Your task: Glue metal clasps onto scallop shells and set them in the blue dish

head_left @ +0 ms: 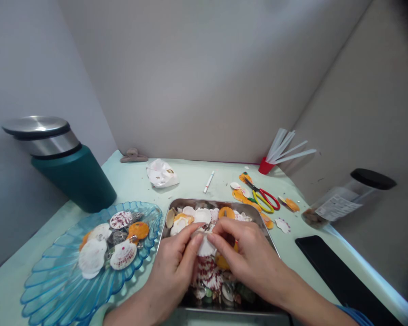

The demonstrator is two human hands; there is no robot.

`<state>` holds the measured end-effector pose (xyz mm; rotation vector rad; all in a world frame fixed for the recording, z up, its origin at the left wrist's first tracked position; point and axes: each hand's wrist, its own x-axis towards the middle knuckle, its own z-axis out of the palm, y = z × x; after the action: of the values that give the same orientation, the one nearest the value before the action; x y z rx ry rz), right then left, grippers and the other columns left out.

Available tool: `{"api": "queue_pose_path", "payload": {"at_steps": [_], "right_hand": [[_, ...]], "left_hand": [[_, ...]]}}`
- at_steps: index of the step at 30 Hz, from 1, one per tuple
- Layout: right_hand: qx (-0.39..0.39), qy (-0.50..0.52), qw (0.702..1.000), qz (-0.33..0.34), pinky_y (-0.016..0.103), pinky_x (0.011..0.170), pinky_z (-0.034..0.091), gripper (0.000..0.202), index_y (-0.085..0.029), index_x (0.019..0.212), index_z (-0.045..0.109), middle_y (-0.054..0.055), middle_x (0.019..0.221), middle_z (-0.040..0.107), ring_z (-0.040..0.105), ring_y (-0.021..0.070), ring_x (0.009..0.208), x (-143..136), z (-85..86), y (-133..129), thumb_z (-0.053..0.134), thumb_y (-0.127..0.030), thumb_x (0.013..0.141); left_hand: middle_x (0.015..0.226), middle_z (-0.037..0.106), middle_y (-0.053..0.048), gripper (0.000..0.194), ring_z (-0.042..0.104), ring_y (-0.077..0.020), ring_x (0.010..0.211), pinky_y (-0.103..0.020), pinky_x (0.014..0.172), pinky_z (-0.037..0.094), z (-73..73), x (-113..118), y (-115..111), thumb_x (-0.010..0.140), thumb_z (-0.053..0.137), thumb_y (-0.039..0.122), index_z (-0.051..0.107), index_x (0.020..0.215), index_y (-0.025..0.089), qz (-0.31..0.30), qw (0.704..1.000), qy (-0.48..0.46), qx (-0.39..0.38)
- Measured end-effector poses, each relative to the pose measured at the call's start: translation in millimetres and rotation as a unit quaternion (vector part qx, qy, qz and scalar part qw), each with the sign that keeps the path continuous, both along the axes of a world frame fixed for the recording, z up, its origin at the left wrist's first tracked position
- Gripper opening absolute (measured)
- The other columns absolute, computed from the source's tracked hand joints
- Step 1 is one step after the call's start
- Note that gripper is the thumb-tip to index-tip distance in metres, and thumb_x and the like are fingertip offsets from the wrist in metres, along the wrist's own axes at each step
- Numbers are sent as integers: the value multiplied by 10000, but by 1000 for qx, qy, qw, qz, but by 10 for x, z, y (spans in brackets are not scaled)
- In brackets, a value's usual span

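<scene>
Both hands meet over a metal tray filled with shells. My left hand pinches the left side of a white shell between thumb and forefinger. On its right side, my right hand is closed, thumb and forefinger touching the upper edge. A small shiny piece lies between the fingertips, too small to make out. Under the hands are white, orange and purple-streaked shells. To the left, a blue scalloped glass dish holds white, orange and purple-patterned shells.
A green bottle stands back left. Behind the tray lie crumpled paper and a white pen. At right are scissors, a red cup of white sticks, a clear jar and a black phone-like slab.
</scene>
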<state>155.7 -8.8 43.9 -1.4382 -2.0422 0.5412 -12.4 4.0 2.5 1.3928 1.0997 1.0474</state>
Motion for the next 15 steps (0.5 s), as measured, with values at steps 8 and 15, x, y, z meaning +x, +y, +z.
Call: {"api": "queue_pose_path", "payload": {"at_steps": [8,15], "right_hand": [[-1,6,1000,3,252,573,360,213,-189,701,528,-30,634,575,530,125,585,-32,18,-3,510,-219,911],[33,41,998,-30,255,570,372,223,-191,702,553,-34,615,564,525,123,564,-43,2,4,497,-213,917]], "left_hand": [[412,491,64,344,457,-97,378,-184,416,347,29,-3,8,895,496,400,606,1136,181,-36,996,78,9],[440,496,89,461,461,-92,378,-179,420,360,56,44,19,860,550,425,473,1234,168,-57,996,-27,-60]]}}
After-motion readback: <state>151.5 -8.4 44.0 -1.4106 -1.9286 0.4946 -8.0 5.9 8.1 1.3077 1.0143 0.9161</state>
